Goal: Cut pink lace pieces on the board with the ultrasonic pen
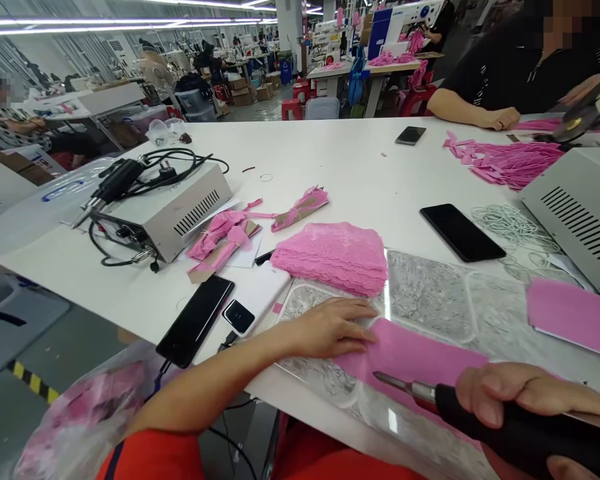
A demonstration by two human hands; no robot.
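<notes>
My left hand (333, 328) lies with its fingers stretched out, the fingertips resting on the left end of a flat pink fabric piece (425, 350). In my right hand (525, 393) is a thick black-handled tool (460, 407) with a pointed metal tip, wrapped by my fingers. Its tip points left and sits over the same fabric, close to my left fingertips; I cannot tell whether it touches. Beneath the fabric is a grey marbled mat with clear panels (425, 293). Just beyond my left hand rests a layered stack of pink lace (333, 257).
Pink fabric pieces (575, 317) lie at the right, near a vented metal box (580, 207). A black phone (463, 232) lies behind the mat. On the left stand another box (180, 210) with a corded tool, pink bundles (225, 237) and a phone (196, 320). A co-worker (525, 73) sits opposite.
</notes>
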